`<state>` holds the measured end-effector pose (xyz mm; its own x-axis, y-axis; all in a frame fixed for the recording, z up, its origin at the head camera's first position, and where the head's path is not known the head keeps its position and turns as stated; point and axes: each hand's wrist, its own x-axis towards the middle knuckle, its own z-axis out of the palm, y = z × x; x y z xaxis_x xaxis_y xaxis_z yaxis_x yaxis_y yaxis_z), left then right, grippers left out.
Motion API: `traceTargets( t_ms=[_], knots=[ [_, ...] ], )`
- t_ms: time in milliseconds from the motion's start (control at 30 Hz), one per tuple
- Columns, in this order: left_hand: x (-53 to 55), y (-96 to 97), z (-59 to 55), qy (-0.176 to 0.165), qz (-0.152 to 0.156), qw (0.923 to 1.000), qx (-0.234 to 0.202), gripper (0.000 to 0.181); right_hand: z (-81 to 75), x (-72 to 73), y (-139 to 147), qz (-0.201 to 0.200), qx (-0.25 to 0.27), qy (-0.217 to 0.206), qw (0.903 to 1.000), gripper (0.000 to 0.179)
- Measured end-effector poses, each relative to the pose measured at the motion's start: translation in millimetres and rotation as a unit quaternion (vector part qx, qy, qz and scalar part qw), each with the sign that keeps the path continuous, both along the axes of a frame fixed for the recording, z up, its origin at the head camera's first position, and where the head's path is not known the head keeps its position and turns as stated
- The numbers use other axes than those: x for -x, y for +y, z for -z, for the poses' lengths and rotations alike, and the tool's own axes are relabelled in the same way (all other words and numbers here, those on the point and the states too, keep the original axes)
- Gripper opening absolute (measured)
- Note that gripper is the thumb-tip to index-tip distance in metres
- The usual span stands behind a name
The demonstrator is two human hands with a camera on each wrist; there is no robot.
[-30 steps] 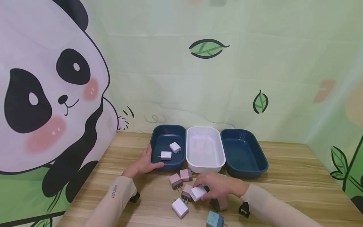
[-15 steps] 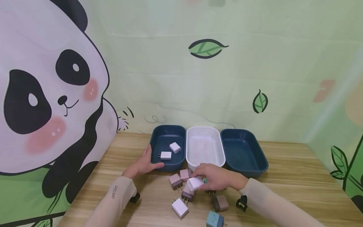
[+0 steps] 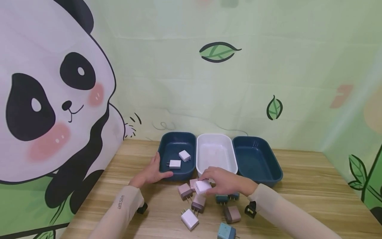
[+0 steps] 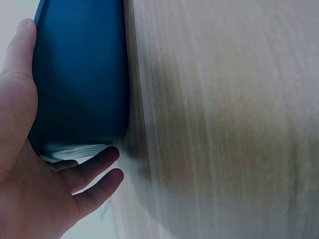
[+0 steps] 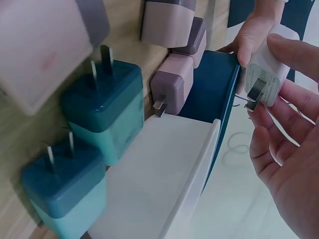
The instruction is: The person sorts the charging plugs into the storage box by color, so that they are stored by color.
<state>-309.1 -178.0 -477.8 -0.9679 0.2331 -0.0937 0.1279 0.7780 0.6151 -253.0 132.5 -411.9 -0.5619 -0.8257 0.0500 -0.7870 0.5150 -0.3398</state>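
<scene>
My right hand [image 3: 228, 181] pinches a white plug-in charger [image 3: 202, 187] between thumb and fingers, above the pink chargers and just in front of the white bin [image 3: 216, 157]. In the right wrist view, prongs and a printed label show on the held charger [image 5: 269, 69]. My left hand [image 3: 149, 172] rests against the near left corner of the left dark blue bin [image 3: 176, 144]; its thumb lies along the front and the fingers extend along the side. Two white chargers, one near the front [image 3: 175, 164] and one farther back [image 3: 185, 155], lie in that bin.
Several chargers lie on the wooden table [image 3: 304, 186]: pink ones [image 3: 185, 191], a white one [image 3: 189, 219], a brownish-pink one [image 3: 233, 214] and teal ones [image 3: 226, 231]. A second dark blue bin [image 3: 256, 159] stands right of the white bin. A panda-print cloth hangs behind.
My right hand has lifted the white charger and moved it back and slightly left, uncovering teal chargers and the brownish-pink one. The left hand has stayed at the bin.
</scene>
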Motion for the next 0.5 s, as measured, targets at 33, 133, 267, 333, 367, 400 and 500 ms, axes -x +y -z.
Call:
traceTargets(
  t_ms=[33,133,267,333,367,400,500],
  knots=[
    [-0.5,-0.1,-0.3,-0.001,-0.001,1.0000,0.001,0.121,0.1,0.7,-1,0.001,0.002,0.002,1.0000,0.035],
    [-1.5,-0.4,-0.6,-0.002,-0.001,1.0000,0.002,0.121,0.8,3.0,-4,0.005,0.009,0.006,0.9999,0.034],
    [-1.0,-0.6,0.0,-0.001,-0.001,1.0000,0.002,0.122,0.2,5.5,-8,0.015,0.018,0.009,0.9997,0.035],
    [-0.5,-0.6,0.0,0.004,0.000,1.0000,0.002,0.121,-0.6,6.9,-10,0.020,0.021,0.013,0.9995,0.035],
    [-0.2,-0.5,0.2,0.005,0.000,1.0000,0.004,0.121,-0.9,7.6,-11,0.022,0.022,0.016,0.9994,0.035],
    [-0.1,-0.5,0.1,0.006,-0.001,1.0000,0.005,0.121,-1.2,8.7,-12,0.023,0.022,0.020,0.9993,0.035],
    [0.3,-0.4,0.0,0.008,-0.002,0.9999,0.006,0.120,-3.1,11.2,-16,0.025,0.026,0.026,0.9990,0.036]
  ],
)
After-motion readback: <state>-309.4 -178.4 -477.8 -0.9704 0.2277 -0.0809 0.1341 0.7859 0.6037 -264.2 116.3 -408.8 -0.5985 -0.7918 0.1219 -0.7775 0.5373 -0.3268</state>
